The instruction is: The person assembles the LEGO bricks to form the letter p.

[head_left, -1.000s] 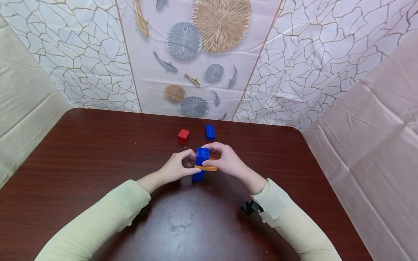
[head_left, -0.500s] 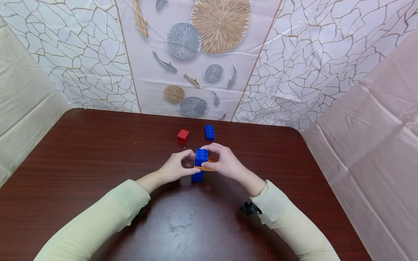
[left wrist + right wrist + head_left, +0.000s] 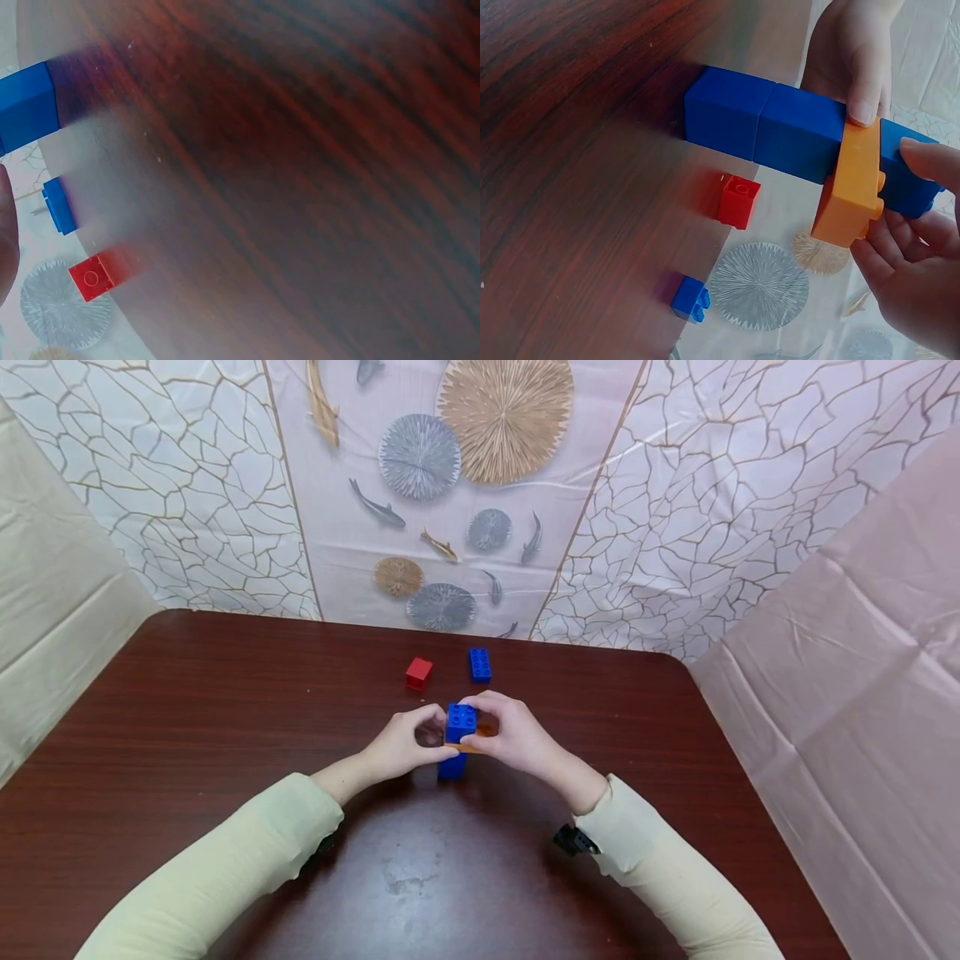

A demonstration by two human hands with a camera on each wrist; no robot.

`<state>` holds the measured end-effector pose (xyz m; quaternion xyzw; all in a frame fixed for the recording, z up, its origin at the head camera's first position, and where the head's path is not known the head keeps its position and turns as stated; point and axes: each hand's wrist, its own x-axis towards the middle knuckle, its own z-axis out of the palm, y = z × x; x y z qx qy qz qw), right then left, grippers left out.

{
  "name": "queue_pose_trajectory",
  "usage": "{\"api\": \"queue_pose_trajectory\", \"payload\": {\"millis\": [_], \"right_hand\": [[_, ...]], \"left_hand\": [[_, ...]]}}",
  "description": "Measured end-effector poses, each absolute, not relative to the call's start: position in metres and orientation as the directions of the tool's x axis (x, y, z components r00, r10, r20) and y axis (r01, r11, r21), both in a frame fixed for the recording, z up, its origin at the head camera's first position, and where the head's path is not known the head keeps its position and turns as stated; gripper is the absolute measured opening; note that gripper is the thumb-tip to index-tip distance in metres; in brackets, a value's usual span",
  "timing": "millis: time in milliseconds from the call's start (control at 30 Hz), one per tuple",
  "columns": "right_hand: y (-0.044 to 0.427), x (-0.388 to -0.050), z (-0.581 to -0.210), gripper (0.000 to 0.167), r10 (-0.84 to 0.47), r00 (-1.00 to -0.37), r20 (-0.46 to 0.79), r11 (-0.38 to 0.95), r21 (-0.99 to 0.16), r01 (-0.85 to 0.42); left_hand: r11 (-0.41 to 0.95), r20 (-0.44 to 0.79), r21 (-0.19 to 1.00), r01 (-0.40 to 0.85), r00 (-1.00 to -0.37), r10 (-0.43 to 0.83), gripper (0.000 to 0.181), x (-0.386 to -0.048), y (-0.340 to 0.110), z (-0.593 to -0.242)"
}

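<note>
In the right wrist view two blue bricks [image 3: 801,131] stand stacked on the table, with an orange brick [image 3: 851,187] across them and another blue brick [image 3: 906,169] on top. My right hand [image 3: 521,739] pinches the top blue brick [image 3: 461,722] between thumb and fingers. From the other side my left hand [image 3: 397,747] holds the stack, its thumb against the edge of the orange brick. The left wrist view shows only a lower blue brick [image 3: 28,107] and part of a finger [image 3: 7,232] at its left edge.
Behind the stack, a red brick [image 3: 418,673] lies on the table, with a flat-lying blue brick [image 3: 480,666] to its right near the far edge. A patterned cloth [image 3: 442,510] hangs behind the brown table [image 3: 225,693].
Both hands keep their hold on the stack. Everything in the head view has shifted very slightly left; no brick has clearly moved against another.
</note>
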<state>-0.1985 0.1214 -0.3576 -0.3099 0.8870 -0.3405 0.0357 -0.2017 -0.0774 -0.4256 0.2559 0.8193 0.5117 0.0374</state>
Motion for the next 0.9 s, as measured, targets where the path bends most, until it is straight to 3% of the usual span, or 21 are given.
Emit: {"api": "queue_pose_trajectory", "payload": {"millis": [500, 900], "right_hand": [[0.122, -0.2, -0.345, 0.044, -0.56, -0.825, 0.079, 0.615, -0.627, -0.478], [0.111, -0.204, -0.34, 0.032, -0.584, -0.803, 0.123, 0.615, -0.579, -0.536]], "left_hand": [[0.341, 0.193, 0.862, 0.375, -0.865, 0.464, 0.029, -0.201, -0.076, -0.427], [0.334, 0.224, 0.852, 0.403, -0.857, 0.463, 0.029, -0.201, -0.078, -0.426]]}}
